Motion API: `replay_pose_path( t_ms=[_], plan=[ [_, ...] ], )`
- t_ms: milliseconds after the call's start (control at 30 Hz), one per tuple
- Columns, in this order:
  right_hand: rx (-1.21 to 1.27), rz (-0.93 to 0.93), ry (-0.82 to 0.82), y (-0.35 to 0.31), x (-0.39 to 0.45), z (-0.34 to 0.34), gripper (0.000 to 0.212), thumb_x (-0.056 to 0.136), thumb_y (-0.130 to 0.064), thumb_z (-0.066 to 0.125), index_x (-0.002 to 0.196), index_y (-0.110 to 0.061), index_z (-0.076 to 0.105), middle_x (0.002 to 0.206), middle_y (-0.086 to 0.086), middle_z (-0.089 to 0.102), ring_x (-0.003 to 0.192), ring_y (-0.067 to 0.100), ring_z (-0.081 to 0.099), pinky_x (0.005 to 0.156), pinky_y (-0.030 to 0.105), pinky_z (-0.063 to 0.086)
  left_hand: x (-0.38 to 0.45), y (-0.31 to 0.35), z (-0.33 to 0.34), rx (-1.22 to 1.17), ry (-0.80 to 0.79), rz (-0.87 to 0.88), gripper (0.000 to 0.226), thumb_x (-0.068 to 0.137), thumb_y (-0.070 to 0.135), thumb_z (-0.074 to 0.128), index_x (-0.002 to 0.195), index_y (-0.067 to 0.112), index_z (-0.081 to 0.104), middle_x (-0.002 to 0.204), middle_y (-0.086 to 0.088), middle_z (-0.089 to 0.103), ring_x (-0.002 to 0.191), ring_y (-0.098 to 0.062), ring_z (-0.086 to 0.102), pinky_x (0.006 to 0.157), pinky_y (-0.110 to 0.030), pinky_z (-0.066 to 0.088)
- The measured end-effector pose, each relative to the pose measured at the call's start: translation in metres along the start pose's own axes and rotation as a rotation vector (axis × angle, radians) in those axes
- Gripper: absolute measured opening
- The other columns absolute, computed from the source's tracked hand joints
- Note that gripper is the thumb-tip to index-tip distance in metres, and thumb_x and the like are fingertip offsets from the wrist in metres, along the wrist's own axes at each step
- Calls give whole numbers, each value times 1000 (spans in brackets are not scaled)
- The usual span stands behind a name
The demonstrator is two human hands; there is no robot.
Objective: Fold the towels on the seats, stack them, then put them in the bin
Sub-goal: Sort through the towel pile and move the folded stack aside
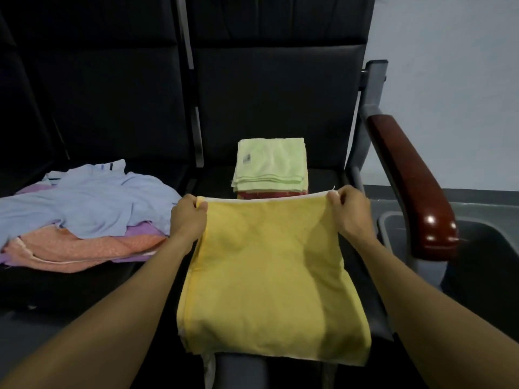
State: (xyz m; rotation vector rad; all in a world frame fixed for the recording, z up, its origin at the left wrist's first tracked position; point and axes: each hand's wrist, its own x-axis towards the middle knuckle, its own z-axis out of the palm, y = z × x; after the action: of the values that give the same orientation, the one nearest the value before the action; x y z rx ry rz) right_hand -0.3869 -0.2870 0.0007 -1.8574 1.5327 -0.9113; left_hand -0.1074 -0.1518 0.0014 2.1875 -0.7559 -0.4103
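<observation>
now the left hand (187, 217) and right hand (349, 211) each pinch a far corner of the yellow towel (269, 279), spread over the right black seat (362, 265) — behind it a folded stack, light green towel (271, 164) on top. unfolded towels (84, 214) heap on the left seat (70, 287); a grey bin (483, 248) stands past the brown armrest (412, 186), by a pale wall (455, 80).

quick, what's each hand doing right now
Left hand: pinching the yellow towel's far left corner.
Right hand: pinching its far right corner.

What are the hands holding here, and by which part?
The yellow towel: left hand and right hand each pinch a far corner.
</observation>
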Motion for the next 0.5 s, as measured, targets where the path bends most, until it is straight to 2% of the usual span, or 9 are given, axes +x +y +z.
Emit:
replay_pose_path(
  t_ms=[100, 167, 233, 300, 367, 433, 500],
  plan=[
    [53, 7, -60, -8, -19, 4, 24, 100, -26, 54, 83, -11, 61, 76, 0, 62, 74, 17, 60, 56, 27, 39, -18, 7, 8, -56, -57, 10, 22, 100, 21, 55, 92, 2, 59, 85, -13, 61, 83, -31, 59, 79, -43, 52],
    [99, 26, -98, -17, -33, 8, 25, 100, -26, 56, 81, -12, 61, 71, 3, 64, 67, 19, 64, 57, 31, 47, -30, 12, 14, -142, -124, -17, 22, 100, 20, 58, 84, 5, 56, 76, -10, 57, 72, -26, 59, 74, -46, 58],
    [172, 71, -121, -22, -44, 15, 24, 100, -25, 59, 81, -10, 61, 69, 7, 66, 56, 22, 66, 56, 39, 58, -39, 12, 20, -197, -186, -42, 23, 99, 20, 60, 85, 3, 56, 77, -12, 58, 70, -25, 62, 70, -47, 63],
    [244, 152, -148, -20, -52, 25, 21, 99, -22, 61, 83, -9, 62, 72, 9, 67, 54, 20, 68, 54, 41, 61, -45, 10, 27, -217, -230, -73, 23, 98, 20, 62, 90, -1, 59, 79, -15, 60, 71, -27, 63, 67, -50, 63],
    [292, 217, -193, -13, -57, 37, 16, 98, -19, 62, 85, -10, 63, 79, 11, 69, 61, 20, 69, 55, 39, 62, -48, 9, 34, -223, -273, -83, 19, 97, 18, 64, 86, 3, 59, 74, -14, 58, 66, -26, 61, 63, -51, 61],
    [323, 262, -250, -9, -59, 49, 13, 97, -17, 64, 85, -12, 64, 88, 14, 70, 74, 26, 71, 57, 39, 62, -51, 9, 42, -211, -316, -56, 16, 96, 16, 65, 84, 7, 59, 72, -10, 56, 64, -24, 59, 54, -41, 59],
    [339, 274, -292, -11, -57, 58, 11, 96, -16, 65, 86, -12, 66, 91, 15, 70, 82, 30, 71, 59, 41, 63, -52, 10, 52, -187, -335, -19, 13, 94, 17, 67, 87, 8, 62, 72, -8, 57, 63, -21, 57, 53, -33, 52]
  ],
)
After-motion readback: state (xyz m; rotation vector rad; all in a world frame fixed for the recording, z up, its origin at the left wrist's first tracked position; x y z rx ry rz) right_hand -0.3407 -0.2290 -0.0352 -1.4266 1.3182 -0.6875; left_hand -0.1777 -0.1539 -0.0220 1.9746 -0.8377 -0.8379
